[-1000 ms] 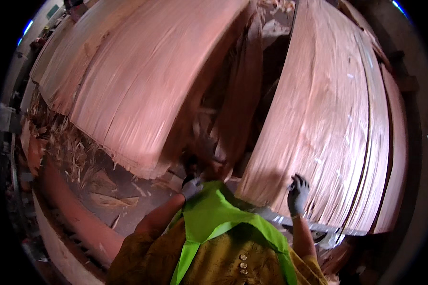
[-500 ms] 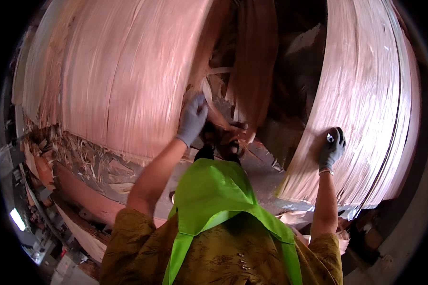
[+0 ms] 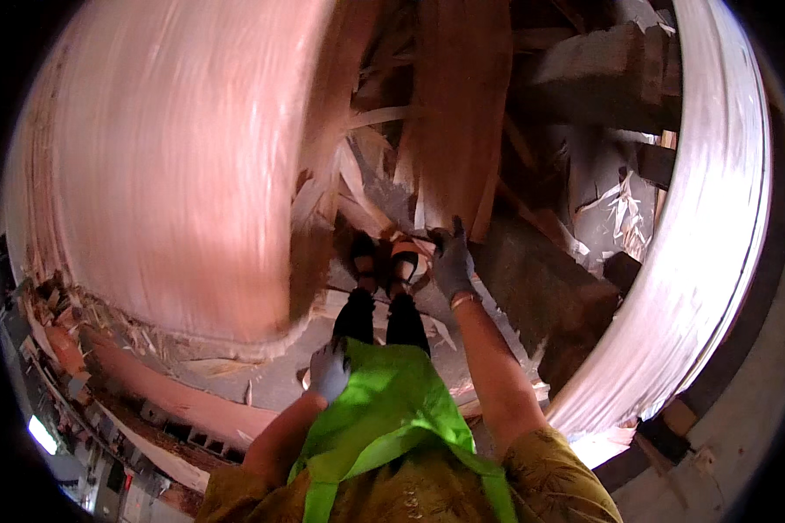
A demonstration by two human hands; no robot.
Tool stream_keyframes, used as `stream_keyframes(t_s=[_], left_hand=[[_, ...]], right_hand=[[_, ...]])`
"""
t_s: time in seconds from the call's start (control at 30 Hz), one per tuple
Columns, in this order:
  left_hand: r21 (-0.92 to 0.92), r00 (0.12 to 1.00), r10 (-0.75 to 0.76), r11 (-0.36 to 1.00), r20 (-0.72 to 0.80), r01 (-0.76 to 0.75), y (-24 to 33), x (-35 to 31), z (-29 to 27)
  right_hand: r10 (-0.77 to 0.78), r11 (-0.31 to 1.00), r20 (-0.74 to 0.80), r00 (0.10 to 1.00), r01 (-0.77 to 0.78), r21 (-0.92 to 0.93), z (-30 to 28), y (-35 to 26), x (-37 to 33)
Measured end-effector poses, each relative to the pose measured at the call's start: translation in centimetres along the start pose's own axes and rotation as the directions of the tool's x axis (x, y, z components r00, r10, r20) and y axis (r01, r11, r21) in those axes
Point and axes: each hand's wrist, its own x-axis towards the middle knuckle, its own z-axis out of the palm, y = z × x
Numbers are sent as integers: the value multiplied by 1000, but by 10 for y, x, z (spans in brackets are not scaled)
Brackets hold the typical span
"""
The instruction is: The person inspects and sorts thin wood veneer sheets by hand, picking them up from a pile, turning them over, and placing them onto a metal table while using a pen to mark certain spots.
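My right hand [image 3: 453, 266], in a grey glove with dark fingertips, reaches out over the floor at the lower end of a long reddish-brown wood veneer strip [image 3: 460, 113]. Its fingers look apart, and I cannot make out whether they touch the strip. Down at the left edge of my bright green apron [image 3: 392, 383] is my left hand [image 3: 330, 372], also gloved; its fingers are partly hidden and blurred. A large stack of pale pink veneer sheets [image 3: 174, 174] stands on my left. Another pale veneer stack [image 3: 715, 200] curves along my right.
My feet [image 3: 384, 261] stand in the gap between the stacks, among veneer scraps [image 3: 358, 179]. Dark timber blocks [image 3: 597, 74] lie at the back right, with light splinters [image 3: 626, 213] below them. Broken veneer pieces [image 3: 57, 322] line the left stack's near edge.
My right hand has left the right-hand stack and moved left to the veneer strip's lower end. My left hand has drawn back from the left stack's edge to my apron. The view has shifted.
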Motion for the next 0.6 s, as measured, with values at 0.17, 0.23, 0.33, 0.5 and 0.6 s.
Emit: stream_keyframes(t_s=[0.17, 0.23, 0.33, 0.5, 0.6], left_hand=[[-118, 1000, 15, 993, 27, -12, -3, 6, 7], [-153, 995, -9, 988, 101, 25, -11, 5, 13], [-242, 971, 34, 970, 238, 25, -26, 19, 20], [-199, 951, -73, 970, 301, 138, -38, 12, 33], [-169, 941, -35, 981, 338, 97, -26, 26, 16]], right_hand=[[129, 832, -81, 988, -153, -533, 3, 170, 133], [160, 691, -66, 985, -160, -705, 7, 190, 172], [23, 525, 63, 998, 41, -850, -38, 278, 233], [187, 771, 86, 979, -92, -630, -12, 245, 252], [41, 805, -179, 983, -139, -577, -4, 228, 221]])
